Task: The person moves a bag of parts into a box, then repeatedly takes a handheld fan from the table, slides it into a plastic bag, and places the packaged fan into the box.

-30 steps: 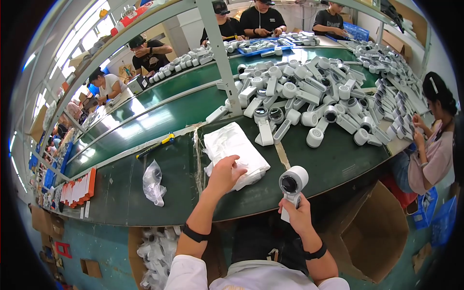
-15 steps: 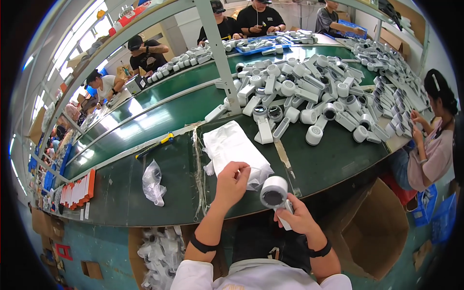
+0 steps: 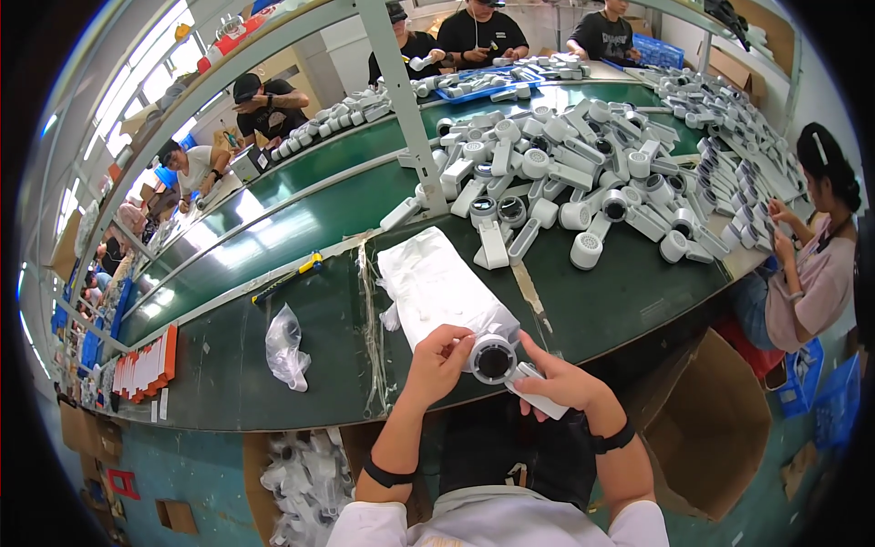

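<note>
My right hand (image 3: pixel 570 387) is wrapped round the handle of a white round-headed handheld device (image 3: pixel 480 376), whose dark round face is turned up. My left hand (image 3: pixel 439 365) pinches the near edge of a clear plastic bag (image 3: pixel 497 325) at the close end of a stack of white plastic bags (image 3: pixel 436 278). The device's head sits right beside my left fingertips, over the table's near edge. I cannot tell whether the head is touching the bag. Farther left, a bagged piece in clear plastic (image 3: pixel 286 351) lies on the dark green tabletop.
A large pile of similar white devices (image 3: pixel 583 173) covers the bench beyond the stack. A yellow-handled cutter (image 3: pixel 290 276) and orange-and-white cards (image 3: pixel 146 365) lie left. Below stand an open carton (image 3: pixel 706 438) and a box of bagged pieces (image 3: pixel 305 483). A co-worker (image 3: pixel 820 255) sits right.
My right hand has brought the device left and its head now meets my left fingertips, with the handle tilted to the right. My left hand has dropped slightly and still pinches the bag's edge.
</note>
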### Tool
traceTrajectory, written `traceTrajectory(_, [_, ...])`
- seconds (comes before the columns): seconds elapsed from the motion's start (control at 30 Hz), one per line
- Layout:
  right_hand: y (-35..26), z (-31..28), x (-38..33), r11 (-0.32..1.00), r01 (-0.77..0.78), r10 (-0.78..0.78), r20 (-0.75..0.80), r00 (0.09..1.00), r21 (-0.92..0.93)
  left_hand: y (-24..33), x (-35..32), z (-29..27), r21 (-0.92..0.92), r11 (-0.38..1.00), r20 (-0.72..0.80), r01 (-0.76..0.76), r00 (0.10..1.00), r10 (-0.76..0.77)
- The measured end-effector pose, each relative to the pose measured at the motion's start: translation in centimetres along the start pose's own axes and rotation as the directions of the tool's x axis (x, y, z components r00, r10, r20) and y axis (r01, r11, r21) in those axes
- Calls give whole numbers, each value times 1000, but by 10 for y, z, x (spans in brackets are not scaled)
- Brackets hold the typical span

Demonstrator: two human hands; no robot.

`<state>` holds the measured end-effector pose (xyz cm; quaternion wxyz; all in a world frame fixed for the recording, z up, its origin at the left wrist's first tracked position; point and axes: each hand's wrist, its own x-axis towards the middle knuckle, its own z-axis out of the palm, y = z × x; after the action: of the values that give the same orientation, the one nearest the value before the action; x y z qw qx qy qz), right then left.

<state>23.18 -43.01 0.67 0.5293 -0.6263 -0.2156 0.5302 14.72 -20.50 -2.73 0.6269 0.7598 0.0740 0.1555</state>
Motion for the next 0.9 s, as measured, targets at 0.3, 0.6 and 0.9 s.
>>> traceTrajectory(0.3, [3,17,19,998,70,-68,-157,985,9,19,-8,-2,279,906,-37,-318,939,342])
traceTrajectory(0.6, [44,25,63,916,374,-252,-517,818,145,13,-41,42,425,675,209,-603,791,575])
traceTrajectory(0.9, [40,33,68,723,670,-399,-691,603,167,9,-52,39,137,902,151,-410,908,390])
